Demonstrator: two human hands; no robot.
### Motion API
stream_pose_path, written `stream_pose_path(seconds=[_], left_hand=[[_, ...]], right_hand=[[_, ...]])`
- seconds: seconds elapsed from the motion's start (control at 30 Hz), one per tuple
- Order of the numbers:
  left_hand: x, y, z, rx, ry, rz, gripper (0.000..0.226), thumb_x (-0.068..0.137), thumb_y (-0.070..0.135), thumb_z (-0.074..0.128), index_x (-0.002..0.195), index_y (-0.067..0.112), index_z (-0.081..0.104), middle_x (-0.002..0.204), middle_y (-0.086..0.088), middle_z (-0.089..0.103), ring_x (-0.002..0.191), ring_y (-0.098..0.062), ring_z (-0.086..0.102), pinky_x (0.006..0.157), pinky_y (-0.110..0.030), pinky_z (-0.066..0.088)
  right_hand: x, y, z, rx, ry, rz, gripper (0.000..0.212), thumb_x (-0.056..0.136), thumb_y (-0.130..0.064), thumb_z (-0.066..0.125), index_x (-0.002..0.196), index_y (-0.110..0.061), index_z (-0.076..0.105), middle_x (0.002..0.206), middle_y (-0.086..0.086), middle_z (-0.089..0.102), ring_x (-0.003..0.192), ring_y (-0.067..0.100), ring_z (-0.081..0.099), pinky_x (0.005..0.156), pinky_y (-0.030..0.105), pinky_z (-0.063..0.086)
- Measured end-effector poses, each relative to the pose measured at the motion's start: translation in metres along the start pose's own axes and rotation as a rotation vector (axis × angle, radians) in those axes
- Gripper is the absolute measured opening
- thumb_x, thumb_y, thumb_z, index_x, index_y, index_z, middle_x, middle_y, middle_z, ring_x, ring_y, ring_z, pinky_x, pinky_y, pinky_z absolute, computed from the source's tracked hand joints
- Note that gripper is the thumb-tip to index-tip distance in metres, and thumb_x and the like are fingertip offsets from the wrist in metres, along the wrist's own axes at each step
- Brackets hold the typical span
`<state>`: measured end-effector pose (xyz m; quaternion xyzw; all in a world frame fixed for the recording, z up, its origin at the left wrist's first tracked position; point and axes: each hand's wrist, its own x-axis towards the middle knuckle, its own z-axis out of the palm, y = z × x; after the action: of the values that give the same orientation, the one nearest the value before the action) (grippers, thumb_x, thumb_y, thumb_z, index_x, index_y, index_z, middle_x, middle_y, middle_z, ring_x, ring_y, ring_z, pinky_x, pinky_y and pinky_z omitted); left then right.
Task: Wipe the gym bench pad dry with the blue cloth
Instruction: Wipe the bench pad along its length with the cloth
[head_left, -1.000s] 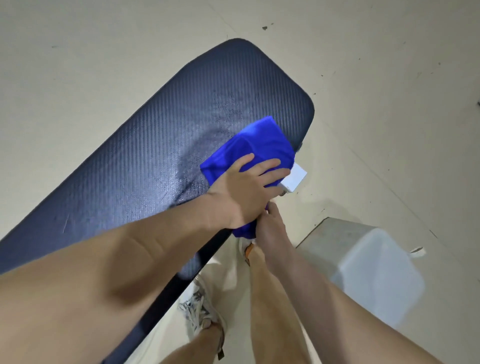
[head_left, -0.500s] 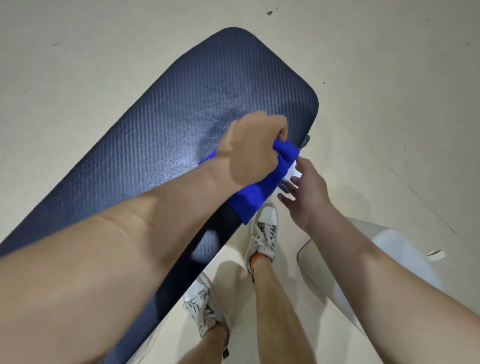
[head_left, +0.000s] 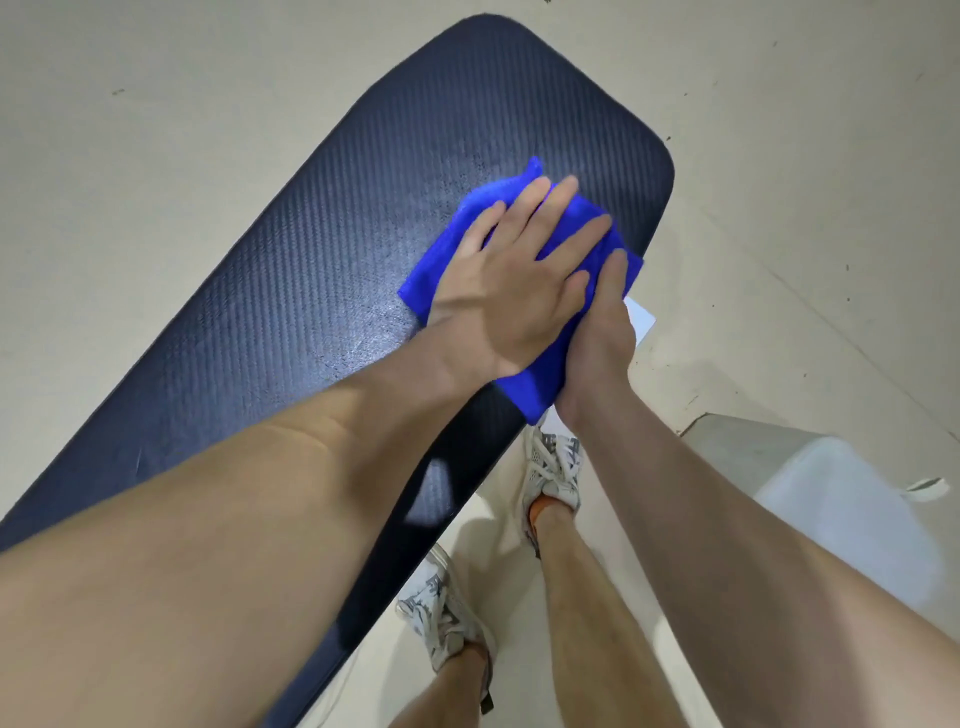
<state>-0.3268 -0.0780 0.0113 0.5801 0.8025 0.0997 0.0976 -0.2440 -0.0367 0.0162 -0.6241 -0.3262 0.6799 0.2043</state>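
The dark textured gym bench pad runs diagonally from lower left to upper right. A blue cloth lies near its far right end and drapes over the pad's right edge. My left hand lies flat on the cloth with its fingers straight and spread, pressing it onto the pad. At the cloth's right edge my right hand holds it, thumb on top; its fingers are hidden. A faint damp sheen shows on the pad left of the cloth.
A white block sticks out below the pad's right edge. A translucent white container stands on the floor at the right. My two feet in white trainers stand beside the bench on the pale floor.
My left hand went from a fist bunching the cloth to a flat palm on the spread cloth, further up the pad. My right hand, open and apart before, now holds the cloth's edge.
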Motion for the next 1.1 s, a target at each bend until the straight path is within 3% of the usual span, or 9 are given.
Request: stream_pose_path(seconds=[0.1, 0.27, 0.4, 0.53, 0.67, 0.73, 0.87, 0.97, 1.1], left_hand=[[-0.021, -0.008, -0.003, 0.029, -0.021, -0.008, 0.05, 0.097, 0.042, 0.026, 0.146, 0.032, 0.031, 0.158, -0.001, 0.021, 0.145, -0.02, 0.016, 0.115, -0.04, 0.013], [-0.076, -0.017, -0.003, 0.053, -0.021, -0.042, 0.05, 0.098, 0.043, 0.025, 0.147, 0.033, 0.029, 0.158, 0.0, 0.021, 0.146, -0.019, 0.016, 0.116, -0.04, 0.013], [-0.121, -0.025, -0.007, 0.031, -0.041, -0.066, 0.05, 0.097, 0.043, 0.026, 0.147, 0.033, 0.029, 0.158, 0.001, 0.022, 0.146, -0.018, 0.016, 0.117, -0.039, 0.01], [-0.165, -0.032, -0.008, 0.086, -0.107, -0.096, 0.053, 0.096, 0.046, 0.024, 0.148, 0.034, 0.023, 0.159, 0.002, 0.018, 0.146, -0.016, 0.013, 0.117, -0.039, 0.008], [-0.204, -0.032, -0.008, 0.12, -0.092, -0.156, 0.054, 0.095, 0.043, 0.029, 0.147, 0.031, 0.028, 0.157, 0.0, 0.024, 0.145, -0.018, 0.021, 0.116, -0.042, 0.016], [-0.218, -0.032, -0.008, 0.135, -0.073, -0.181, 0.053, 0.095, 0.042, 0.031, 0.146, 0.03, 0.03, 0.157, 0.0, 0.025, 0.144, -0.018, 0.023, 0.116, -0.042, 0.019], [-0.231, -0.03, -0.01, 0.139, -0.105, -0.187, 0.054, 0.094, 0.042, 0.031, 0.147, 0.033, 0.029, 0.158, 0.001, 0.022, 0.145, -0.018, 0.019, 0.116, -0.041, 0.015], [-0.226, -0.031, -0.009, 0.117, -0.117, -0.182, 0.057, 0.092, 0.044, 0.024, 0.147, 0.035, 0.023, 0.159, 0.001, 0.018, 0.146, -0.019, 0.014, 0.115, -0.04, 0.007], [-0.202, -0.03, -0.006, 0.092, -0.017, -0.173, 0.055, 0.09, 0.041, 0.029, 0.144, 0.033, 0.035, 0.156, -0.002, 0.028, 0.144, -0.023, 0.022, 0.115, -0.041, 0.011]], right_hand=[[-0.003, 0.017, -0.002, -0.067, 0.041, -0.079, 0.037, 0.093, -0.058, 0.043, 0.102, -0.028, 0.063, 0.103, -0.011, 0.071, 0.097, 0.007, 0.067, 0.089, 0.031, 0.053], [-0.03, 0.051, 0.004, -0.056, 0.116, -0.117, 0.042, 0.093, -0.059, 0.04, 0.121, -0.029, 0.049, 0.115, -0.02, 0.058, 0.11, 0.001, 0.055, 0.101, 0.03, 0.043], [-0.061, 0.084, 0.009, -0.058, 0.127, -0.168, 0.03, 0.098, -0.051, 0.038, 0.117, -0.03, 0.049, 0.11, -0.023, 0.057, 0.102, -0.009, 0.054, 0.095, 0.024, 0.042], [-0.089, 0.12, 0.012, -0.098, 0.154, -0.156, 0.047, 0.098, -0.052, 0.036, 0.127, -0.018, 0.049, 0.119, -0.007, 0.061, 0.109, 0.007, 0.058, 0.101, 0.033, 0.044], [-0.116, 0.145, 0.014, -0.085, 0.145, -0.139, 0.045, 0.101, -0.042, 0.036, 0.133, -0.011, 0.046, 0.123, -0.002, 0.059, 0.101, 0.004, 0.059, 0.083, 0.008, 0.045], [-0.127, 0.157, 0.016, -0.052, 0.12, -0.103, 0.044, 0.102, -0.038, 0.038, 0.134, -0.01, 0.044, 0.125, -0.001, 0.058, 0.098, -0.001, 0.059, 0.077, 0.006, 0.046], [-0.143, 0.167, 0.016, -0.003, 0.071, -0.048, 0.028, 0.102, -0.036, 0.036, 0.124, -0.021, 0.044, 0.107, -0.014, 0.056, 0.081, -0.021, 0.056, 0.065, 0.0, 0.043], [-0.142, 0.166, 0.008, -0.061, -0.025, -0.103, 0.031, 0.103, -0.038, 0.031, 0.116, -0.018, 0.051, 0.106, -0.013, 0.063, 0.086, -0.017, 0.061, 0.071, 0.005, 0.047], [-0.13, 0.158, 0.001, -0.234, -0.082, -0.201, 0.049, 0.1, -0.047, 0.029, 0.118, -0.011, 0.058, 0.115, 0.006, 0.068, 0.104, 0.011, 0.065, 0.091, 0.032, 0.052]])
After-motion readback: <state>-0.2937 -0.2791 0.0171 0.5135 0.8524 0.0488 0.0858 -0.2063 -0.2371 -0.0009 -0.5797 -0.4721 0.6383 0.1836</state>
